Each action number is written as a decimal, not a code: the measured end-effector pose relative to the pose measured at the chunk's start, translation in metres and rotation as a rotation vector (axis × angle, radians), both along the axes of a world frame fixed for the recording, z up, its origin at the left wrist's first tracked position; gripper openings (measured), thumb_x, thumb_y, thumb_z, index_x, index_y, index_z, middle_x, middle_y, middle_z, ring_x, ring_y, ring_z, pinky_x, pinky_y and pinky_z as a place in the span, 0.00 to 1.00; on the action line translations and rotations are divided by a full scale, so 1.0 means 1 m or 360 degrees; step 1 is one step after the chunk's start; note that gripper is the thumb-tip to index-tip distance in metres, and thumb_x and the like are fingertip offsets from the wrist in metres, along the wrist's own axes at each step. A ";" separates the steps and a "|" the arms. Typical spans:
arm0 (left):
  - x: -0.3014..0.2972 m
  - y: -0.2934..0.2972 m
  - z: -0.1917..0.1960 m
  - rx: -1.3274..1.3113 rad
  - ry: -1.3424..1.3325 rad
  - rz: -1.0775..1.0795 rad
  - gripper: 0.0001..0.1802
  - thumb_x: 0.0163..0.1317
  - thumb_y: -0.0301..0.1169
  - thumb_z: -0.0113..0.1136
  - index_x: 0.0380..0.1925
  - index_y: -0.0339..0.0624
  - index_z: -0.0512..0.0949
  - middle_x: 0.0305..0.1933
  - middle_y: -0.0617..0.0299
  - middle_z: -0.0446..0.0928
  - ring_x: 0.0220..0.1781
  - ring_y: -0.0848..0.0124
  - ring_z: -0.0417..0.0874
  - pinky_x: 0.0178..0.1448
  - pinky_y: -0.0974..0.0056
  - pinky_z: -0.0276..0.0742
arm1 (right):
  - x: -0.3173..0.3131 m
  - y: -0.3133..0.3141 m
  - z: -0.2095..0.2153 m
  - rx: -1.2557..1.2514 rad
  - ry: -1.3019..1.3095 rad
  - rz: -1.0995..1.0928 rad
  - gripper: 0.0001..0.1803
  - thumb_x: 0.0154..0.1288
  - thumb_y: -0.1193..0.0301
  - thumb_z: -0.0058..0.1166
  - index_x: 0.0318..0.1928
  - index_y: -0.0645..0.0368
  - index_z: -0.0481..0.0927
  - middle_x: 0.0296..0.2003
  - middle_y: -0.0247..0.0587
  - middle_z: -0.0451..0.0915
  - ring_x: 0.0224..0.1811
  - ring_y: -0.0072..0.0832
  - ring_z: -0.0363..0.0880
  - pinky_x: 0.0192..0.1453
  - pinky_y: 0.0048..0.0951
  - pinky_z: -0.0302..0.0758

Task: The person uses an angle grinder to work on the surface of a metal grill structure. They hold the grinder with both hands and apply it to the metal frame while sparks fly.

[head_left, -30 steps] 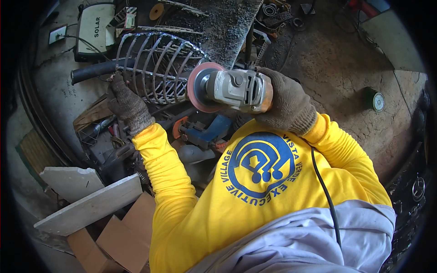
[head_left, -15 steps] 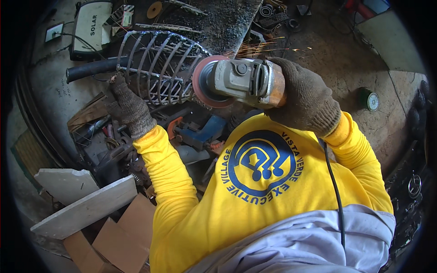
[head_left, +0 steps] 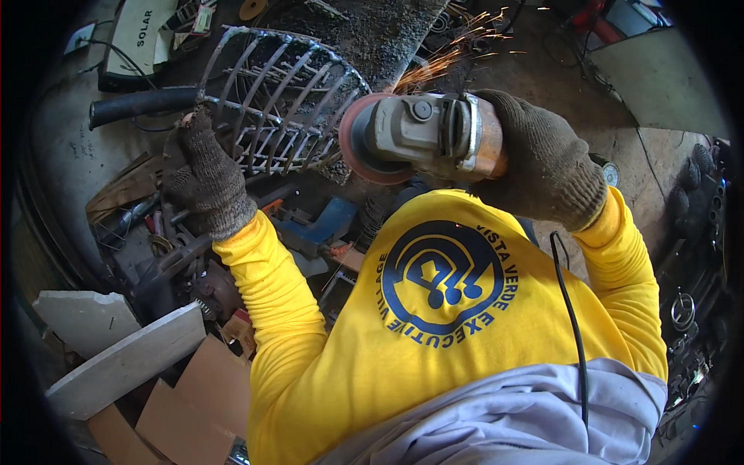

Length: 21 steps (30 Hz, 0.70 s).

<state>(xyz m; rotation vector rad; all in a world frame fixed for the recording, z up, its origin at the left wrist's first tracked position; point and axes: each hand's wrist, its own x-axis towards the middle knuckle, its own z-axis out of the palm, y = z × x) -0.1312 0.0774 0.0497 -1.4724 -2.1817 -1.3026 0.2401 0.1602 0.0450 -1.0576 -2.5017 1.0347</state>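
My right hand, in a brown knit glove, is wrapped around the rear of a grey and orange angle grinder. The grinder's reddish disc meets the right end of a curved cage of welded metal bars, and orange sparks fly off toward the far right. At the cage's left end, my gloved left hand grips the frame near a black tube. A bare fingertip pokes out of that glove. The left hand's other fingers are partly hidden.
A dark, grit-covered surface lies beyond the cage. Below my left hand are a blue metal tool and jumbled scrap. Pale boards and cardboard lie at lower left. The grinder's black cord hangs down across my shirt.
The spark stream has grown larger and rises more steeply. The grinder and my right hand sit a little farther right in view, while my left hand and most surroundings have shifted left.
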 end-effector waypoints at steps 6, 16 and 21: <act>-0.024 -0.011 -0.002 -0.0111 0.0011 0.0054 0.13 0.70 0.35 0.61 0.41 0.35 0.84 0.40 0.51 0.85 0.39 0.57 0.87 0.43 0.61 0.79 | 0.004 0.001 -0.004 0.0081 0.0024 0.0001 0.45 0.39 0.61 0.80 0.61 0.59 0.74 0.51 0.50 0.83 0.53 0.46 0.84 0.57 0.39 0.80; -0.006 -0.003 0.003 -0.0144 -0.0185 0.0100 0.12 0.72 0.34 0.56 0.41 0.37 0.83 0.39 0.51 0.84 0.40 0.56 0.86 0.44 0.59 0.79 | 0.002 -0.003 -0.010 -0.0028 0.0035 -0.0038 0.43 0.42 0.61 0.79 0.61 0.58 0.74 0.51 0.50 0.83 0.52 0.46 0.84 0.57 0.39 0.80; -0.026 -0.006 0.000 -0.0186 0.0205 0.0070 0.16 0.72 0.38 0.57 0.41 0.35 0.83 0.38 0.51 0.84 0.39 0.57 0.86 0.44 0.58 0.77 | 0.003 0.003 -0.021 0.0044 0.0058 -0.0046 0.44 0.41 0.62 0.80 0.62 0.58 0.74 0.51 0.50 0.82 0.52 0.46 0.83 0.57 0.39 0.80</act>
